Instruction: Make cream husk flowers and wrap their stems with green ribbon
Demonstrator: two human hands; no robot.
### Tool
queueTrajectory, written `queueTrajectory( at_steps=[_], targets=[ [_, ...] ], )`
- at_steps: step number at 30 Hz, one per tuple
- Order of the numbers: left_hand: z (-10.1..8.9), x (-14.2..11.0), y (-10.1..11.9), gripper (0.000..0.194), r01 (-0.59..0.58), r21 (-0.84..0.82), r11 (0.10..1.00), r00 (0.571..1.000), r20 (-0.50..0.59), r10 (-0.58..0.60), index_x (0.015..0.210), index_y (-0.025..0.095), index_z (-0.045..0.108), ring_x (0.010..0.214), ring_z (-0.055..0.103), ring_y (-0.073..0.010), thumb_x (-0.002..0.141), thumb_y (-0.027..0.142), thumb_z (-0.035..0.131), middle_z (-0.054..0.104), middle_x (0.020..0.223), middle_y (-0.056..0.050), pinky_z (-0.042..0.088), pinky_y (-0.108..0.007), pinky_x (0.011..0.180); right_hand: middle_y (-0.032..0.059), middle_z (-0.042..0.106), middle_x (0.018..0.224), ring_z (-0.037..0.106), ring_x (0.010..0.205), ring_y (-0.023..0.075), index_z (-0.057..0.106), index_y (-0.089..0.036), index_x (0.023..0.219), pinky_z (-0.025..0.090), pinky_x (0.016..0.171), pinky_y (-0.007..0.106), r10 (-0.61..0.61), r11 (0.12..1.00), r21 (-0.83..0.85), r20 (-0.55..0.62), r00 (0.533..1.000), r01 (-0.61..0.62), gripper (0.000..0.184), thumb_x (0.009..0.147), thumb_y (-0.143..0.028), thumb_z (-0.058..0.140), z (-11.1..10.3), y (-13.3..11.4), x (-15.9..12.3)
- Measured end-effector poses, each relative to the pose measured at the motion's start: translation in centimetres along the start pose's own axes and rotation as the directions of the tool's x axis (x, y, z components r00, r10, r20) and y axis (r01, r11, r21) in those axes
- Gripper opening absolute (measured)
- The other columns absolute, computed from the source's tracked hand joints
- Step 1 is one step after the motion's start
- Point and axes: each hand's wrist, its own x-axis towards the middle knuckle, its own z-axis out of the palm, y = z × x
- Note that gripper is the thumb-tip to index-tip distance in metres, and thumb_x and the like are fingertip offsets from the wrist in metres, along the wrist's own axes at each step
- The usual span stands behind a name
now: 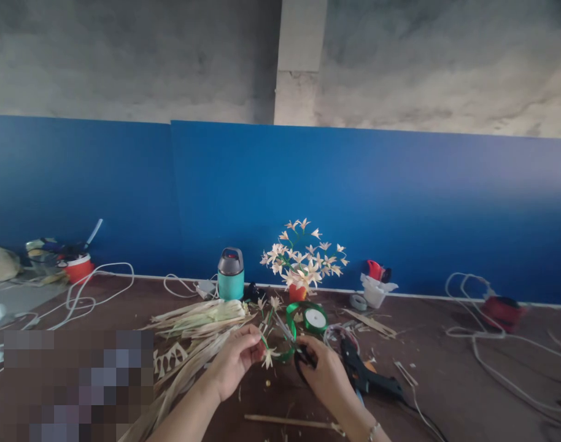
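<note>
My left hand (238, 357) pinches a small pale flower (268, 358) with a green stem, its petals hanging downward. In my right hand (325, 369) is a pair of scissors (286, 328), fingers in the dark handles and blades pointing up and away. A loose length of green ribbon (286, 355) runs between the hands. Just beyond them lies its spool (315, 318) with a white centre. A few more pale flowers (275, 303) rest on the table behind the scissors. Further back, a spray of pale flowers (303, 265) stands in an orange pot (297, 293).
Dried husk strips (197, 322) spread left of my hands. A black glue gun (372, 379) lies right, its cord trailing forward. A stick (292, 421) lies near the front. Along the blue partition (262, 184) stand a turquoise flask (231, 282) and a white container (375, 291).
</note>
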Motion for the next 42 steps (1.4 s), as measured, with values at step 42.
queueTrajectory(
  at_steps=[42],
  targets=[
    [2.2,-1.0,-3.3,0.023,0.36,-0.141,0.922,0.927,-0.056,-0.371,0.069,0.013,0.061,0.054,0.046,-0.008,0.063,0.033,0.07,0.054,0.061,0.003,0.034,-0.02,0.053,0.0038,0.053,0.08,0.052,0.073,0.0163,0.056,-0.02,0.081,0.043,0.065,0.025,-0.4,0.864,0.276,-0.132,0.907,0.421,0.019,0.074,-0.005,0.048,0.5,-3.2,-1.5]
  ],
)
